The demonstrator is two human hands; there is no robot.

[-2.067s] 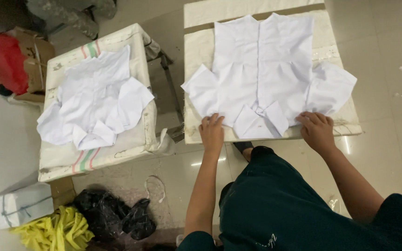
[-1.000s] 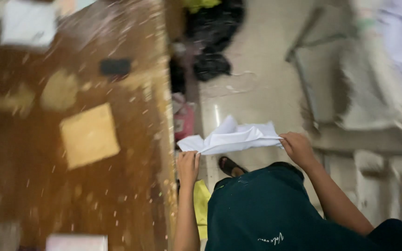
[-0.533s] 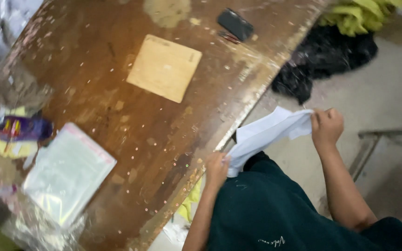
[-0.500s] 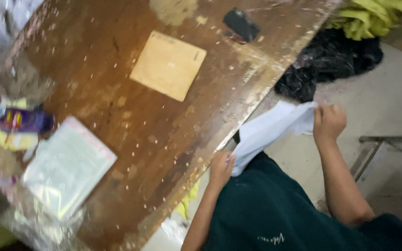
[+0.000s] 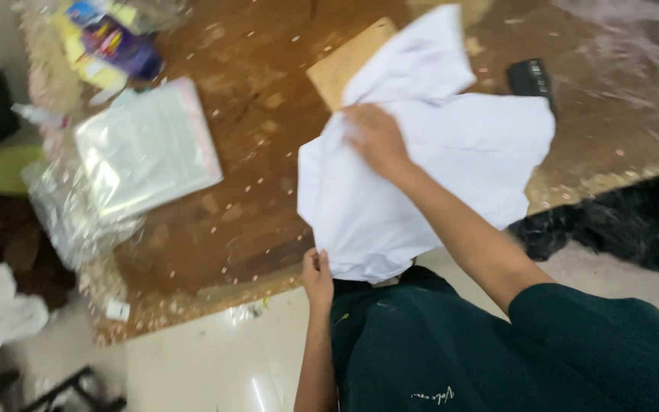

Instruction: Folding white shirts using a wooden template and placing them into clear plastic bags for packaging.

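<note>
1 head-worn camera looks steeply down, close over the wooden table point(image 5: 253, 191).

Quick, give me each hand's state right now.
Left hand: closed, pinching the lower edge of the white garment.
Right hand: on top of the white garment, fingers blurred; grip cannot be told.

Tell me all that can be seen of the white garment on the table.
The white garment looks like thin, plain cloth, folded and somewhat rumpled. It lies across the brown table, its near edge hanging over the table's edge and its far corner covering part of a tan board. The right hand presses on its upper left part; the left hand grips its lower edge. A small black object lies at its far side.
</note>
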